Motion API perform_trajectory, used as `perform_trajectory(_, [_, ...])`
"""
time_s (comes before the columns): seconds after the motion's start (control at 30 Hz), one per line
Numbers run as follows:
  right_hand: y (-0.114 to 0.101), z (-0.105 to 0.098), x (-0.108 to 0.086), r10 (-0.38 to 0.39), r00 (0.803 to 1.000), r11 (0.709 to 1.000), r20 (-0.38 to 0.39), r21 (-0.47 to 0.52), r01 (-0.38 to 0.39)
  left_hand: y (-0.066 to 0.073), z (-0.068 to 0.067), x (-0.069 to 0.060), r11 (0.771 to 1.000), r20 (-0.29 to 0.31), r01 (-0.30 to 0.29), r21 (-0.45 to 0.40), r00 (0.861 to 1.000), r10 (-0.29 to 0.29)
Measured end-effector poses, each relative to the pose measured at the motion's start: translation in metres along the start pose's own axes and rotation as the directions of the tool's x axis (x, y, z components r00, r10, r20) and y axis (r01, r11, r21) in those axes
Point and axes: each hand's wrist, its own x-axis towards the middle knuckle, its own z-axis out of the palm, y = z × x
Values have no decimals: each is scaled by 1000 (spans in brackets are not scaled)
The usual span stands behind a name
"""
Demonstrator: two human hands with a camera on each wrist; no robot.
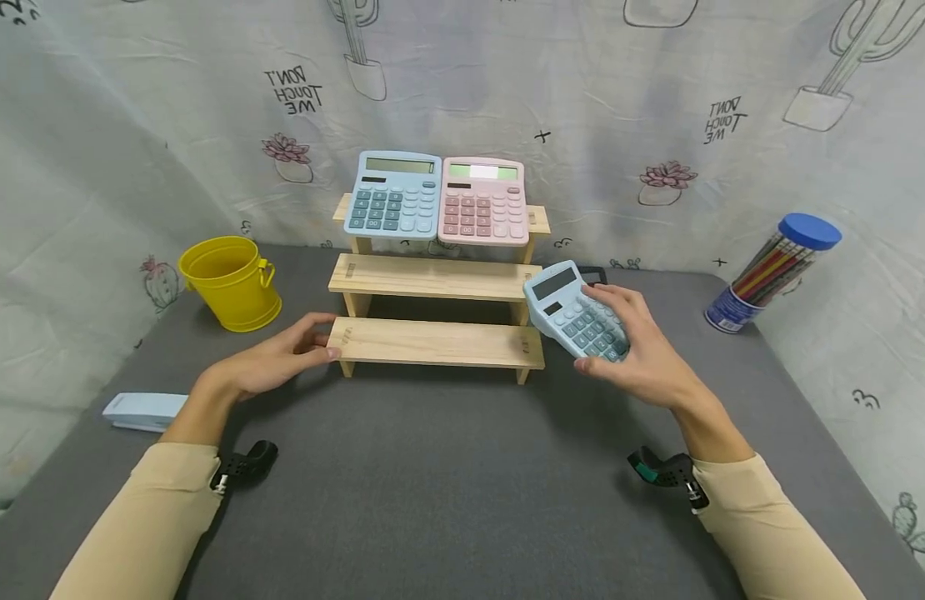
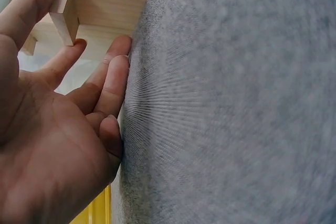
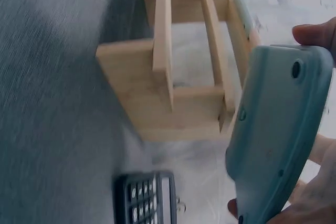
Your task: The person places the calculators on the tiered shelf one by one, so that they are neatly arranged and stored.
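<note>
A three-tier wooden shelf stand (image 1: 436, 343) stands on the grey table. On its top tier a blue calculator (image 1: 395, 196) and a pink calculator (image 1: 483, 202) lean side by side. My left hand (image 1: 286, 358) pinches the left end of the lowest tier; the left wrist view shows thumb and index finger on either side of that end. My right hand (image 1: 642, 350) grips another light blue calculator (image 1: 575, 312) by its edges, tilted in the air just right of the stand. Its underside (image 3: 278, 124) shows in the right wrist view.
A dark calculator (image 3: 149, 198) lies beside the stand, mostly hidden in the head view. The yellow bucket (image 1: 230, 283) stands at the left, with a light blue stapler (image 1: 143, 410) nearer me. At the right is a pencil tub (image 1: 766, 275) with a blue lid. Printed cloth hangs behind.
</note>
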Motion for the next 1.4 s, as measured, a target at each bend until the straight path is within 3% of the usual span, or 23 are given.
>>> perform_trajectory(0.23, [-14, 5, 6, -25, 999, 1000, 35, 3, 25, -1, 1, 5, 1000, 12, -2, -12, 1000, 2])
perform_trajectory(0.7, [-49, 29, 29, -127, 988, 991, 93, -32, 131, -3, 0, -1, 1000, 8, 16, 10, 1000, -16])
perform_trajectory(1.07, [-76, 51, 53, -87, 995, 984, 57, -150, 95, 0, -3, 3, 1000, 6, 6, 2, 1000, -6])
perform_trajectory(1.27, [-81, 56, 62, -23, 999, 981, 34, -192, 29, 2, 1, 10, 1000, 3, -3, 27, 1000, 3])
perform_trajectory(1.4, [-88, 65, 75, -13, 999, 977, 36, -212, 20, -1, -1, 3, 999, -7, 11, 34, 1000, -11])
